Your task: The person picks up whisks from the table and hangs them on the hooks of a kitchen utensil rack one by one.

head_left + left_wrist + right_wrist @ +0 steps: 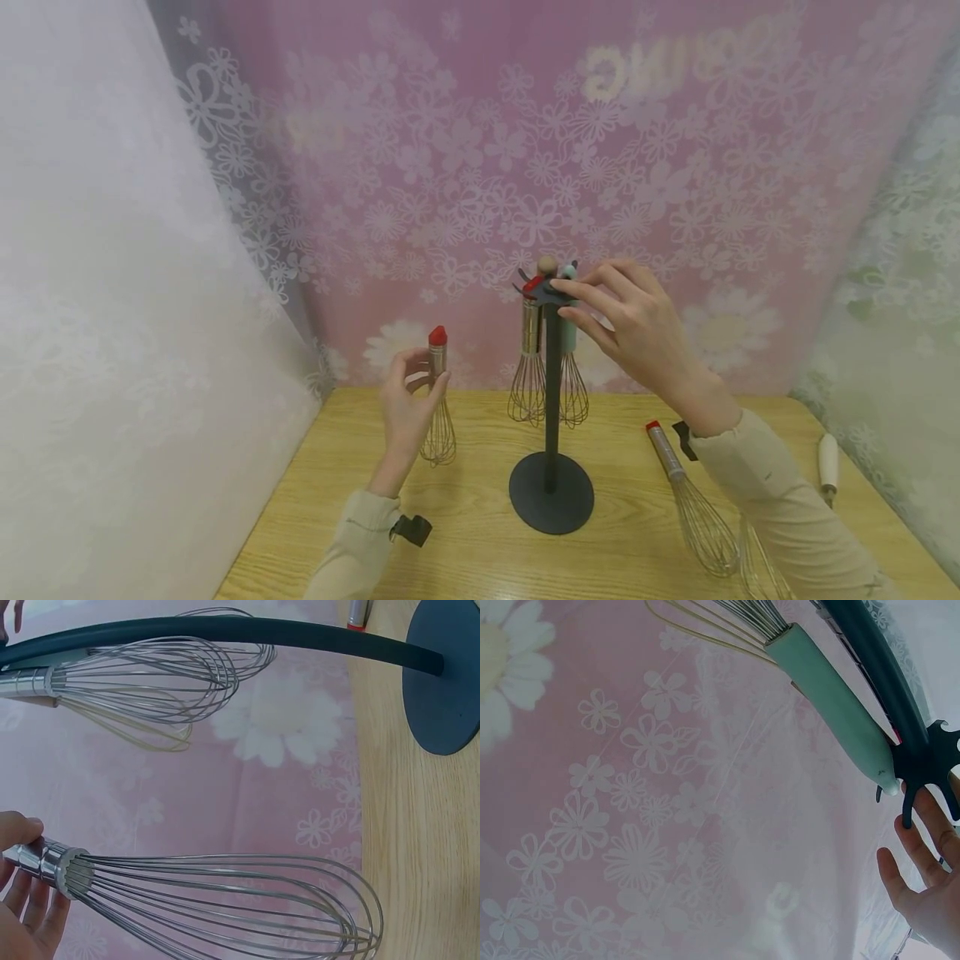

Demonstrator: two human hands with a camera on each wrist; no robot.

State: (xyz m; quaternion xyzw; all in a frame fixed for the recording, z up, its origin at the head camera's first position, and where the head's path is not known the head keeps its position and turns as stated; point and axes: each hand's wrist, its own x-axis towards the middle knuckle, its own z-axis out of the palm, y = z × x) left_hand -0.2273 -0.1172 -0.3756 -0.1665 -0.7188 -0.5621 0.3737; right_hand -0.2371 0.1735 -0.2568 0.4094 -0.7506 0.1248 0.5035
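A red-tipped whisk stood upright in the air, handle uppermost, in a person's left hand, to the left of a dark hook stand; whether its wires met the table could not be told. Thumb and fingers were curled round the metal handle, just below the red tip. From the right, the person's right hand reached to the stand's hooked top, fingers apart and only gently bent, fingertips touching it, with no whisk in their hold. A mint whisk and a silver whisk hung on the stand's far side, while a second red-ended whisk lay on the table at right.

The step in hand looked to be steadying the stand with the whisk ready beside it. Done well, it called for a light touch on the top and no sideways push that might tip the round base. If a hook was meant for the whisk, it was best kept vertical, its tip turned to a free hook and lowered gently, wires well clear of the hanging pair, since crossed loops seemed likely to snag
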